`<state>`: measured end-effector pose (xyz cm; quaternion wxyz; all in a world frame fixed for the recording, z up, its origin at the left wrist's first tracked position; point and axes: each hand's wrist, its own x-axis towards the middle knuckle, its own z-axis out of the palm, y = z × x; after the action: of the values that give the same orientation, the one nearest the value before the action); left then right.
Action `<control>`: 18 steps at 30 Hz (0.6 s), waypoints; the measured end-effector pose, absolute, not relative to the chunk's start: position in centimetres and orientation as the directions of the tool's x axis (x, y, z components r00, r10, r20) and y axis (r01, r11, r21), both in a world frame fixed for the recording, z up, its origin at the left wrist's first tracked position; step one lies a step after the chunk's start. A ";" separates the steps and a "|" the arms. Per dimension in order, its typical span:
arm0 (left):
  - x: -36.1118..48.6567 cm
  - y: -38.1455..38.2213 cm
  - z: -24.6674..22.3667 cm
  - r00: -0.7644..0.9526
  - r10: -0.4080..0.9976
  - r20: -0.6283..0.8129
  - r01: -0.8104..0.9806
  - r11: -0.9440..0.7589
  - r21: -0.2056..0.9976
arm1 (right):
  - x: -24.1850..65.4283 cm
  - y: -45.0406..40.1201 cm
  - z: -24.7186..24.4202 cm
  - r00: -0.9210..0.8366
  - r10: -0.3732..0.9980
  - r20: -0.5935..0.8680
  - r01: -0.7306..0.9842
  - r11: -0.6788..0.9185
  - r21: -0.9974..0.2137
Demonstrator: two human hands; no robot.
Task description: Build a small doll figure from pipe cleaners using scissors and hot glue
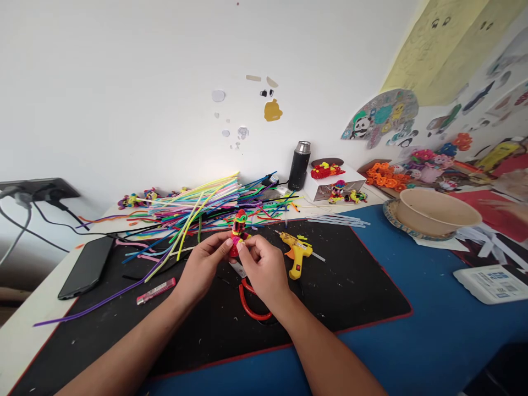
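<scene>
Between both hands a small pipe-cleaner figure [240,225] is held upright, in red, magenta, green and yellow. My left hand [208,258] pinches its lower part from the left with thumb and fingers. From the right, my right hand [264,264] closes on the same lower body, its thumb near the figure's front. Fingers cover much of the base. Beneath the right hand lies a red-handled tool [251,311], partly hidden by it. A yellow hot glue gun [297,253] rests on the black mat [330,308], just right of the right hand.
Many coloured pipe cleaners [202,201] are heaped behind the hands. A phone [87,267] and a pink cutter [155,291] lie left. Clear glue sticks [338,220], a black bottle [299,166] and a beige bowl [437,209] stand farther right. Another person's hand [495,206] shows at the right edge.
</scene>
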<state>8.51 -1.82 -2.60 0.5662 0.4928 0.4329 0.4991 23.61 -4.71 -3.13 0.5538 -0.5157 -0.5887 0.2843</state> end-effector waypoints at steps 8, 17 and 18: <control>8.5 -1.9 -2.8 0.145 0.989 0.001 -0.084 0.012 0.996 | 23.6 -4.8 -3.1 0.147 0.920 0.363 0.303 0.308 -0.902; 8.2 -1.8 -2.7 0.136 0.990 0.034 -0.036 -0.029 0.999 | 23.7 -4.7 -3.1 0.142 0.921 0.362 0.333 0.300 -0.894; 8.2 -1.8 -2.8 0.126 0.992 0.032 -0.034 -0.028 0.999 | 23.7 -4.7 -3.1 0.144 0.921 0.363 0.339 0.298 -0.892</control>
<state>8.18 -1.78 -2.75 0.5311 0.5300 0.4517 0.4828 23.72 -4.73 -3.09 0.5417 -0.5279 -0.5965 0.2684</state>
